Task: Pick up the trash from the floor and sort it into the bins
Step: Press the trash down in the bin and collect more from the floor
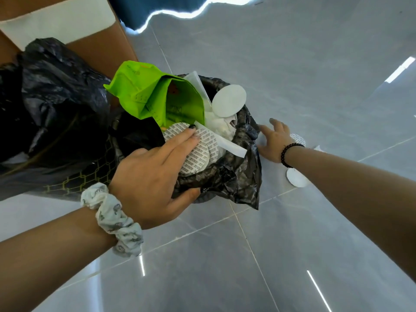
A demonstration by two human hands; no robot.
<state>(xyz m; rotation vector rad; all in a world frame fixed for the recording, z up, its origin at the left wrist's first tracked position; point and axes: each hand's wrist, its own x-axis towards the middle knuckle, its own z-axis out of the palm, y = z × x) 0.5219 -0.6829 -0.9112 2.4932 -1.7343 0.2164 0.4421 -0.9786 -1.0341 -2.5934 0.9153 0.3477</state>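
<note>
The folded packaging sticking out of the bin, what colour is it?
Bright lime green; the folded packaging shows clearly in the head view, above the left hand.

Glossy pale grey tiled floor (292, 233) crossed by thin grout lines, streaked with bright light reflections. Brown cardboard box (94, 21) upper left; dark blue curtain (144, 7) along top.
</note>
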